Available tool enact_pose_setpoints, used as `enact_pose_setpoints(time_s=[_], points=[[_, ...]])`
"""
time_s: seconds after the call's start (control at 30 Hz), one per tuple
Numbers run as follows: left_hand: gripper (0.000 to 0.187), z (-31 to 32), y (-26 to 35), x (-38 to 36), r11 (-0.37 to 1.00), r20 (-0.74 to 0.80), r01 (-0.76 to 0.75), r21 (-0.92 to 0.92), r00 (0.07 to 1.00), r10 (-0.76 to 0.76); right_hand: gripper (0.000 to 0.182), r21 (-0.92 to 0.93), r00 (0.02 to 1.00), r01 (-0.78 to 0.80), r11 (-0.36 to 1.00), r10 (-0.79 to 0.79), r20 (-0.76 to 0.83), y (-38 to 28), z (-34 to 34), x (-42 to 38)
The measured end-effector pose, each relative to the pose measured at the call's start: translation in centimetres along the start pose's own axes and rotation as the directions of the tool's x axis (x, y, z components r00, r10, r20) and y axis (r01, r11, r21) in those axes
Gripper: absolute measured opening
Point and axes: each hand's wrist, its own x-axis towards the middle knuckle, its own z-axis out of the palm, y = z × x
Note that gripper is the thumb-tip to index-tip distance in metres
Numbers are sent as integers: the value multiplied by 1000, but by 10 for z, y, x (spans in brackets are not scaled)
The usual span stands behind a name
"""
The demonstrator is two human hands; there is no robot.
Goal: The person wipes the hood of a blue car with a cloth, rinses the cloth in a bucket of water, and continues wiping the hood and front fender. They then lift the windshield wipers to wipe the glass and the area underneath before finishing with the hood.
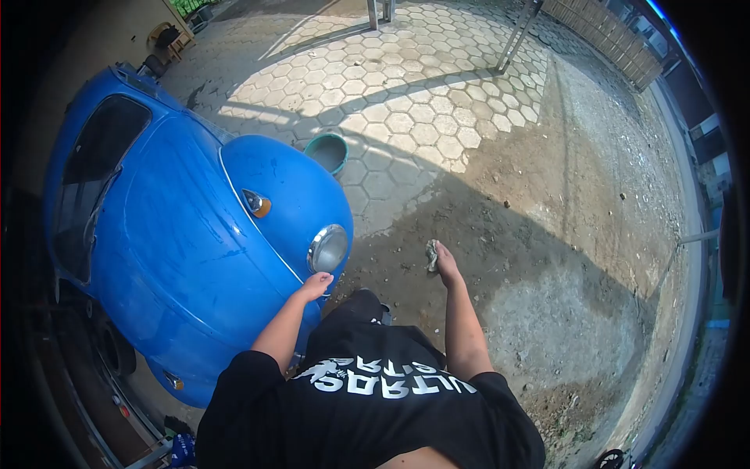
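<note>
Right grip [443, 258] pinches a cloth [431, 256] over open ground [406, 293]; left grip [316, 286], seemingly closed, by the edge of the blue fender [301, 187].

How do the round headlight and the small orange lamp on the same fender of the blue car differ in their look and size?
The headlight is clearly larger than the orange lamp. The headlight has a round, clear-looking lens, while the orange lamp has an orange lens and a tapering, pointed body. Both sit on the blue fender and have shiny, chrome-like trim.
</note>
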Motion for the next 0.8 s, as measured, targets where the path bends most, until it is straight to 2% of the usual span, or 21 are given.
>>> enact_pose_setpoints(time_s=[0.03, 0.13, 0.23, 0.27, 0.33, 0.43, 0.47, 0.53, 0.6, 0.63, 0.7, 0.73, 0.8], points=[[53, -1, 6, 11, 999, -30, -35, -22, 999, 34, 49, 50, 998, -64, 997, 62, 27, 11, -4, 9], [52, -12, 28, 42, 988, -107, -119, -95, 988, 108, 48, 408, 959, -250, 878, 283, -21, 23, -10, 34], [46, -20, 84, 60, 955, -152, -118, -271, 985, 79, 55, 548, 950, -306, 779, 287, 122, 15, -19, 79], [43, -22, 87, 85, 922, -141, -184, -341, 980, 144, 57, 556, 942, -329, 763, 307, 136, 6, -18, 93], [40, -29, 119, 124, 896, -189, -278, -347, 956, 224, 62, 570, 930, -362, 737, 324, 173, -49, 4, 126], [36, -40, 174, 181, 835, -302, -389, -389, 910, 284, 65, 513, 928, -372, 774, 326, 181, -98, 30, 194], [32, -44, 193, 200, 844, -297, -357, -401, 922, 249, 66, 468, 925, -379, 799, 342, 165, -113, 42, 214], [32, -36, 186, 271, 835, -266, -342, -430, 932, 245, 66, 449, 918, -394, 802, 372, 140, -136, 71, 262], [34, -43, 210, 314, 936, -194, -251, -245, 959, 206, 69, 372, 906, -422, 827, 399, 142, -135, 86, 325], [35, -56, 226, 328, 969, -159, -193, -156, 973, 168, 71, 314, 899, -438, 842, 410, 152, -154, 107, 354], [36, -70, 244, 350, 976, -215, -156, -154, 969, 121, 73, 220, 879, -475, 852, 444, 176, -188, 154, 392], [37, -81, 251, 372, 979, -246, -147, -143, 963, 109, 74, 118, 857, -484, 867, 442, 266, -199, 172, 419], [41, -86, 248, 415, 940, -324, -186, -288, 942, 88, 72, -117, 780, -494, 862, 499, 378, -224, 218, 480]])
